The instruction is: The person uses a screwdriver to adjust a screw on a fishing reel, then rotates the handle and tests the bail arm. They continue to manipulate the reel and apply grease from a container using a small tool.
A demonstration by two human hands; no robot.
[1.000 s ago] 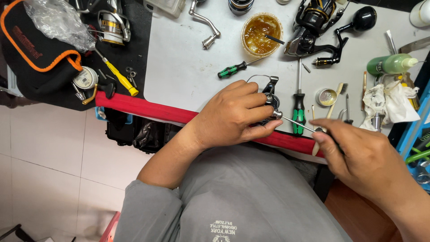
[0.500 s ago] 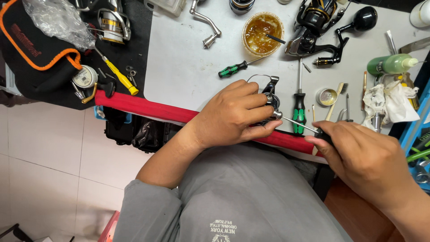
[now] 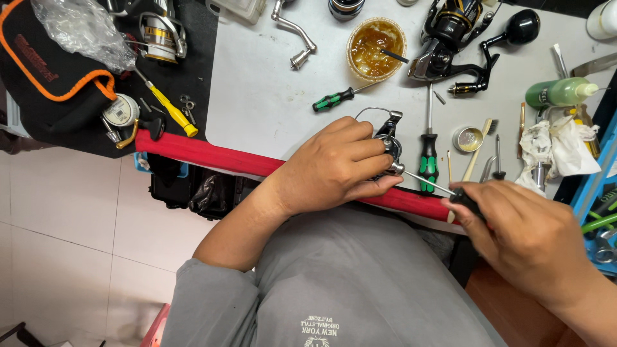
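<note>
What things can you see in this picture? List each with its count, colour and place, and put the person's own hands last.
fishing reel part: one, dark metal, at the table's front edge, in the left hand
held screwdriver: one, thin shaft, black handle, in the right hand, tip at the reel part
green-black screwdrivers: two, on the table
yellow screwdriver: one, on the black mat
grease tub: one, amber, top centre
black reel: one, top right
green bottle: one, lying at right
white rag: one, right
small tin: one, silver, right of centre
red edge padding: one, table front
left hand: grips the reel part
right hand: grips the screwdriver
</note>
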